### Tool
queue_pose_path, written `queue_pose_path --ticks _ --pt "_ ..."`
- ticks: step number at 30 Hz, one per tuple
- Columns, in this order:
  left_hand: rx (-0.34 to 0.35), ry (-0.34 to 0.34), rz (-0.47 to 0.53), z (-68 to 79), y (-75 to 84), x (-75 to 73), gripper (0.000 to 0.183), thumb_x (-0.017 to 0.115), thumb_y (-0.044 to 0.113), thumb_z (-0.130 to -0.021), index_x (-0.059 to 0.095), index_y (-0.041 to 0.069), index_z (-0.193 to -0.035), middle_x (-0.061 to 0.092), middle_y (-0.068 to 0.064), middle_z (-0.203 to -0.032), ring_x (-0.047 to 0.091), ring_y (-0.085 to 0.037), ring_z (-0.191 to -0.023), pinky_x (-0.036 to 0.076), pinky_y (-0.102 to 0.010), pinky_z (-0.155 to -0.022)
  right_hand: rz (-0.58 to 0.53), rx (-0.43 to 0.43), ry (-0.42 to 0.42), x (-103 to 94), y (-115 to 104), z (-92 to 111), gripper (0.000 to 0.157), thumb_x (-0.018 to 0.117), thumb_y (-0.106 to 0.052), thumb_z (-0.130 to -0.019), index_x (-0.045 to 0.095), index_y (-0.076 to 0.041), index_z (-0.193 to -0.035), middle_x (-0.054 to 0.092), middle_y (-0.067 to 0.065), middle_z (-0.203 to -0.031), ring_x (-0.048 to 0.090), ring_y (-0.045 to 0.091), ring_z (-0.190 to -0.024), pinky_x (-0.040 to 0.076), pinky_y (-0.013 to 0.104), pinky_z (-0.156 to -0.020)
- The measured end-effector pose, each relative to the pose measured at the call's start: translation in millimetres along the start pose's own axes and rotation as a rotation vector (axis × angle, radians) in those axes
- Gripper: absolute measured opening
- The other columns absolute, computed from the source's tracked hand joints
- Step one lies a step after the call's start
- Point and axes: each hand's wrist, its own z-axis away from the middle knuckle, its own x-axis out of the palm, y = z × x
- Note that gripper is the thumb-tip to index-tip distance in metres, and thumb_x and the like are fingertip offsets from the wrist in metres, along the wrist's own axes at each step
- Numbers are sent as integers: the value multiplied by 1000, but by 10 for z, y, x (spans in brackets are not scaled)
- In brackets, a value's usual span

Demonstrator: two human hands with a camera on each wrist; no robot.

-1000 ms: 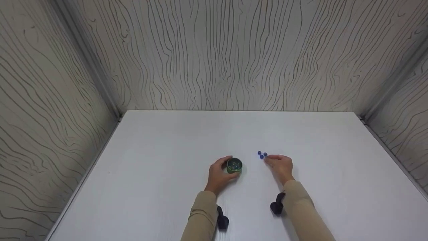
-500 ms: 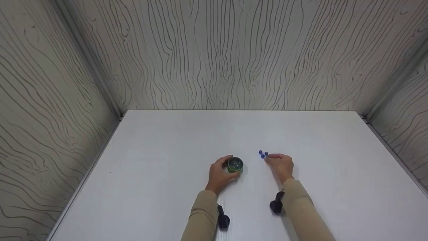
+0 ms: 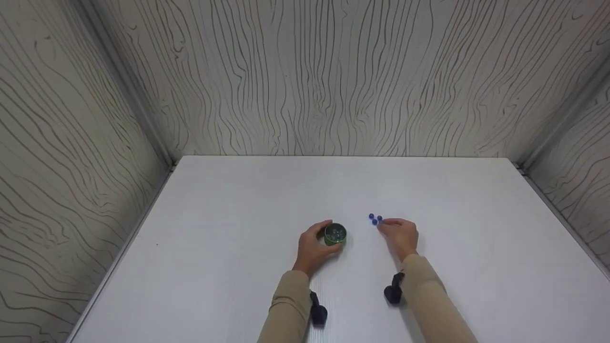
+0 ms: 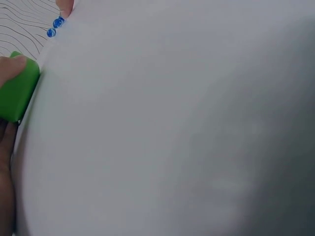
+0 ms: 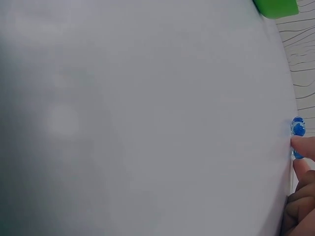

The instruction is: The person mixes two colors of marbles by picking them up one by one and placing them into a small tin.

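Note:
My left hand (image 3: 315,245) grips a small round green cup (image 3: 336,242), thumb on the near side and fingers round the far side. Glassy marbles show inside it. The cup's smooth green wall (image 4: 22,91) fills the left edge of the left wrist view. To the right on the table, blue glass marbles (image 3: 371,216) lie close together. My right hand (image 3: 401,234) is at the rightmost of them. In the right wrist view, its thumb and finger pinch one blue marble (image 5: 299,154), partly hidden by the thumb, with more blue marbles (image 5: 298,128) just beyond.
Both hands are over a white tabletop (image 3: 248,205). Wood-grain patterned panels (image 3: 305,81) enclose its back and sides. A tiny dark speck (image 3: 157,244) is on the left part of the table. Dark wrist cameras (image 3: 318,314) hang by both sleeves.
The head view has shifted very slightly. Both hands, the cup and the marbles keep the same places relative to one another.

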Motion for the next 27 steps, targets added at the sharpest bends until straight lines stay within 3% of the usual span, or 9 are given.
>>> queue_pose_path --ticks 6,18,27 --pt "-36 -4 18 -5 10 6 61 83 17 -70 61 7 -126 66 -10 -125 63 -24 -119 51 -31 -107 37 -24 38 18 19 -8 32 66 -21 -88 67 0 -112 67 20 -116 59 35 -111 48 45 -100" --pt "-42 -9 27 -11 22 0 61 84 19 -69 61 8 -125 67 -9 -125 63 -23 -118 51 -33 -107 26 -44 40 14 46 11 32 66 -18 -87 67 1 -113 67 22 -117 58 36 -114 46 48 -103" --pt "-36 -12 26 -6 0 -3 62 84 20 -70 61 7 -126 67 -9 -125 63 -23 -118 51 -32 -107 -17 7 8 12 55 6 34 63 -23 -90 64 -2 -117 62 20 -123 55 33 -117 45 46 -106"
